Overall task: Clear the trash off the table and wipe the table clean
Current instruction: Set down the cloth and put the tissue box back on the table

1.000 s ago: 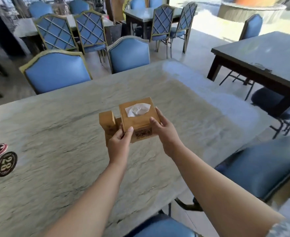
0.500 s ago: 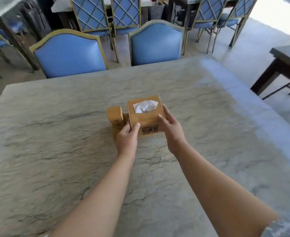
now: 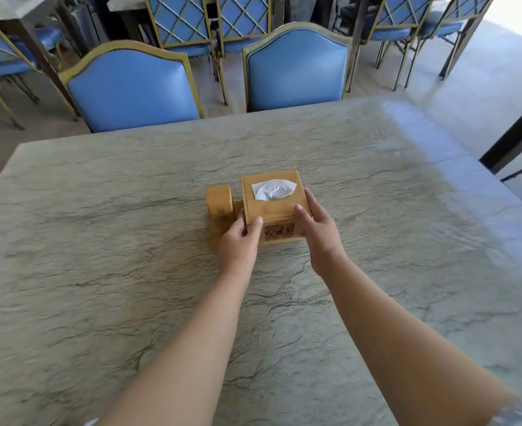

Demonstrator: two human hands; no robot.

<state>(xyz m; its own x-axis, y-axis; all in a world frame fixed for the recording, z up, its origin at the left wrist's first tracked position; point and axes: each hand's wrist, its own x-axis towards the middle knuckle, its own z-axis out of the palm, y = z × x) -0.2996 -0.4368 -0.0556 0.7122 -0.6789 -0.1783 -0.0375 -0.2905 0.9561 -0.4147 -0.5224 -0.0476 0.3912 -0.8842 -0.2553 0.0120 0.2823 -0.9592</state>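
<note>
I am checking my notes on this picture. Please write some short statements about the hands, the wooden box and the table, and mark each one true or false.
1. Both hands hold the wooden tissue box. True: the left hand and the right hand grip its near corners.
2. A white tissue shows at the top opening. True.
3. The box stands on a chair. False: it is at the marble table.
4. The smaller wooden holder is right of the box. False: it is to its left.
5. The box front is blank. False: it carries a QR code.
</note>
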